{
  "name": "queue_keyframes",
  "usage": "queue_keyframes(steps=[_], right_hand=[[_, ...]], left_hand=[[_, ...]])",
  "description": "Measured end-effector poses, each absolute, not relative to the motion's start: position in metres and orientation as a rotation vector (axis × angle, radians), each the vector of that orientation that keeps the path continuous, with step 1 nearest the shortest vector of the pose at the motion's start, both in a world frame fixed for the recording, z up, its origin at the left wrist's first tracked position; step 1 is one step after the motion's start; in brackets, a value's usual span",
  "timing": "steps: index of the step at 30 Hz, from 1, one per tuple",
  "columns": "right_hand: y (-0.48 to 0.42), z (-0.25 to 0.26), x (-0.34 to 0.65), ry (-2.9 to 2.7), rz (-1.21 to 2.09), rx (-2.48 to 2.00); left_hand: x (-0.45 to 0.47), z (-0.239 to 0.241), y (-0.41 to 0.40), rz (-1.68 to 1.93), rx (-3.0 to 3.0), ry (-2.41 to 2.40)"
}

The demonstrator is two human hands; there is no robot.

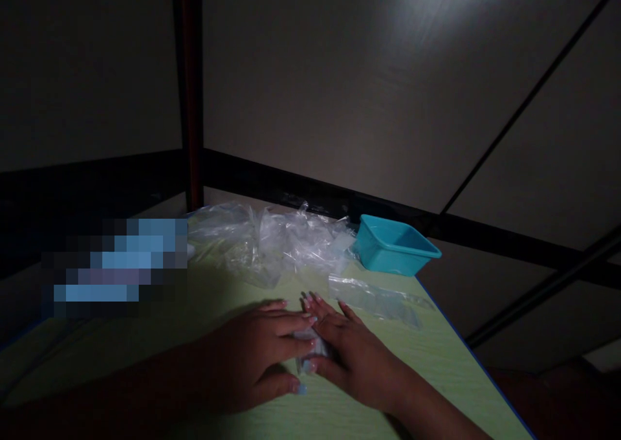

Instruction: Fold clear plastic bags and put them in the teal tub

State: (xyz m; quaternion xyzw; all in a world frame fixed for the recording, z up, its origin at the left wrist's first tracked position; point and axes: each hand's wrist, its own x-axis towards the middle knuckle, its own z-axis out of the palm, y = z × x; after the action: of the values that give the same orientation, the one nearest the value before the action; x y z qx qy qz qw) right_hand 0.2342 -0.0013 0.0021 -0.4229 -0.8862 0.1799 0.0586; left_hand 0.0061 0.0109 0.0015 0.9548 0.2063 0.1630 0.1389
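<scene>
Under my two hands lies a small clear plastic packet with something whitish in it, on the pale green table. My left hand comes in from the left, palm down, fingers stretched and spread, its fingertips touching the packet. From the right, my right hand lies flat over the packet's right part, its thumb along the near side. The fingertips of both hands meet near the packet's far edge. Most of the packet is hidden, and what it contains cannot be made out.
A flat clear zip bag lies just beyond my right hand. Crumpled clear plastic bags are heaped along the back. A turquoise plastic basket stands at the table's right edge. Something at the left is blurred out. Dark walls rise behind the table.
</scene>
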Motion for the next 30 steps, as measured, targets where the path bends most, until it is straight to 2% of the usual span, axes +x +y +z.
queue_keyframes(steps=[6, 14, 20, 30], right_hand=[[-0.001, -0.005, 0.237, -2.647, 0.519, -1.275], [0.002, -0.008, 0.236, -2.614, 0.539, -1.266], [0.001, -0.004, 0.238, -2.625, 0.552, -1.259], [-0.015, -0.002, 0.235, -2.690, 0.364, -1.249]], left_hand=[[0.007, 0.002, 0.013, 0.500, 2.764, 0.598], [0.001, 0.004, 0.010, 0.253, 2.725, 0.475], [-0.003, 0.003, 0.014, 0.202, 2.748, 0.469], [-0.009, 0.009, 0.017, 0.026, 2.762, 0.501]])
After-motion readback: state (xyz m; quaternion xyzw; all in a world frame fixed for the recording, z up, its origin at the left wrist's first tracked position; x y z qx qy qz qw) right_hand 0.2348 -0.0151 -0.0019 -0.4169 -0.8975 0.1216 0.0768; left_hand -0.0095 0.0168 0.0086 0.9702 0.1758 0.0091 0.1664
